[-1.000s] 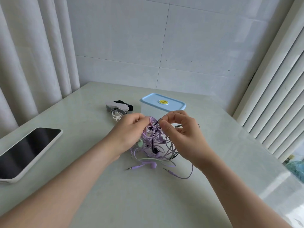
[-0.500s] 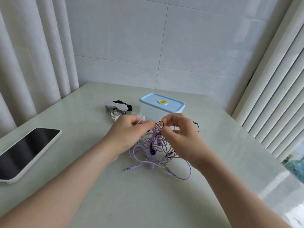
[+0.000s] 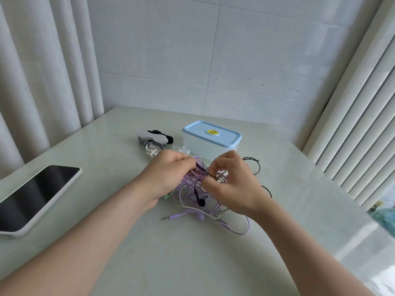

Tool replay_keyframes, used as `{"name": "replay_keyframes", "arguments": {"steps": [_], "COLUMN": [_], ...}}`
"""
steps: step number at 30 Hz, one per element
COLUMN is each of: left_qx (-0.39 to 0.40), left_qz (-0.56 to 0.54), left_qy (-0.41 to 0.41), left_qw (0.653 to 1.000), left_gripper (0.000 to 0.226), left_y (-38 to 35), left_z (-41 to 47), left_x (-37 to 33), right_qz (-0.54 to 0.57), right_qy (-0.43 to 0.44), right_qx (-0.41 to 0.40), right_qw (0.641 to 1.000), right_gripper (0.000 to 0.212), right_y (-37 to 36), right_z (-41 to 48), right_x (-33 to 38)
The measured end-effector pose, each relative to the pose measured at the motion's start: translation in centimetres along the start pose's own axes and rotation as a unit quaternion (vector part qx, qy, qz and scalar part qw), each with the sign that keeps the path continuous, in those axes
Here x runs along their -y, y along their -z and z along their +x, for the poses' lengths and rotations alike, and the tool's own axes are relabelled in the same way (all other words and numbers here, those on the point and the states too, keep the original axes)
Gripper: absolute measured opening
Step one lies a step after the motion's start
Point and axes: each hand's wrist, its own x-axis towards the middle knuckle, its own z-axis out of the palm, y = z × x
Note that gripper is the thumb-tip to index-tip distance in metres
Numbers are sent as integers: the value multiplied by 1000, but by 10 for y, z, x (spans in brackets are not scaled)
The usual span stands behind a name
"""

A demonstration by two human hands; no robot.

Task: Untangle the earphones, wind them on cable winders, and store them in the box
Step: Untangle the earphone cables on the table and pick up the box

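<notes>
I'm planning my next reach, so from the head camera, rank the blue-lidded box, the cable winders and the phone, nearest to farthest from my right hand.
1. The blue-lidded box, just behind the right hand, which pinches the earphones.
2. The cable winders, back left, beyond the left hand.
3. The phone, far off on the left.

The box (image 3: 211, 144) stands on the tabletop (image 3: 192, 263), toward its far side; the cable winders (image 3: 154, 141) lie heaped just left of the box; the earphones (image 3: 198, 195) lie tangled just before the box, the left hand (image 3: 168, 174) and right hand (image 3: 233, 186) side by side upon them; the phone (image 3: 36, 193) lies well left of the box, nearer the person.
</notes>
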Motion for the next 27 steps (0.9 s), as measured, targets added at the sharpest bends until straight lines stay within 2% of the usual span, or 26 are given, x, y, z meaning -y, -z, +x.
{"name": "replay_keyframes", "arguments": {"steps": [3, 6, 10, 14, 16, 18, 20, 22, 25, 27], "left_qx": [8, 11, -5, -27, -51, -80, -121, -157, -185, -180], "left_qz": [-4, 8, 40, 90, 140, 142, 137, 131, 130, 140], "left_qy": [-14, -25, -40, -37, -45, -52, -44, -39, -31, -52], "left_qw": [1000, 1000, 998, 995, 988, 985, 982, 978, 974, 972], "left_gripper": [35, 22, 23, 18, 36, 38, 26, 19, 24, 18], "left_y": [-1, -1, -1, -1, 0, 0, 1, 1, 3, 4], "left_z": [-1, -2, -8, -8, -8, -6, -7, -5, -4, -4], "left_x": [2, 1, -3, -4, -4, -1, -4, -4, 0, 2], "right_qz": [-7, -41, -62, -42, -11, 44, 98, 125, 103, 84], "right_qy": [13, 39, 48, 78, 73, 69, 80, 91, 78, 40], "right_qx": [-11, -38, -59, -97, -107, -67, -5, 13, -49, -91], "right_qw": [1000, 998, 995, 991, 991, 994, 992, 988, 990, 991], "right_gripper": [24, 22, 19, 28, 28, 28, 27, 28, 27, 36], "right_y": [-2, -5, -8, -9, -4, 3, 8, 7, 1, 2], "right_z": [0, 4, 7, 8, 8, 6, 3, 3, 7, 8], "right_x": [-1, -8, -14, -12, -9, -5, 0, 1, -3, -6]}}
